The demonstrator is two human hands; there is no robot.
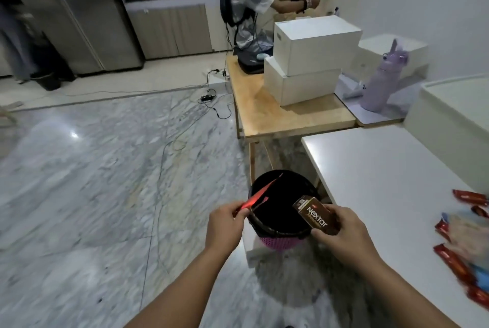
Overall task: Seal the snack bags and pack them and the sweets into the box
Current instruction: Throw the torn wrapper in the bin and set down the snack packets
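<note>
One white tabletop [383, 182] occupies the right of the view; a wooden table [277, 118] stands beyond it, carrying two stacked white boxes [309, 63]. A third white box [449, 121], open-topped, sits at the tabletop's far right edge. One purple bottle [381, 86] stands near the stacked boxes. One bin [280, 221], black-lined with a pink woven base, stands on the marble floor beside the tabletop's near corner.

At least five red sweet wrappers [455, 266] lie at the tabletop's right edge around one blurred pale snack bag [468, 235]; exact count cannot be confirmed.

One brown Nextar packet [316, 217] is over the bin's right rim, held by the right hand [344, 232], thumb across its lower end, fingers closed behind it. Its long axis runs from upper left to lower right, the opened end pointing up-left.

One red torn strip [262, 194] is pinched between thumb and fingers of the left hand [225, 227]; it extends up-right over the bin opening.
</note>
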